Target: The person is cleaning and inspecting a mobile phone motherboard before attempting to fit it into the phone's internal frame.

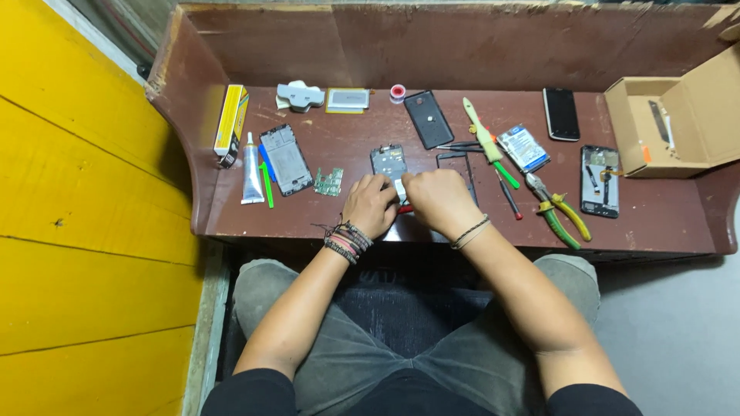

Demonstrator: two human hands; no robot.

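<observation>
Fingers of both hands are curling down onto an opened phone (389,166) lying near the front edge of the brown bench (347,219); the left hand (370,204) is pinching at its lower left corner and the right hand (438,199) is closing over its lower right, with something red peeking out beneath, too hidden to name. Working this well seems to call for light, even pressure from both sides, keeping the phone flat on the bench rather than twisting it. Its upper half is showing just beyond the fingertips, while the lower half is lying under them. A small green circuit board (329,182) is sitting just left of the left hand, and a red screwdriver (509,197) and green pliers (556,214) are lying to the right.
</observation>
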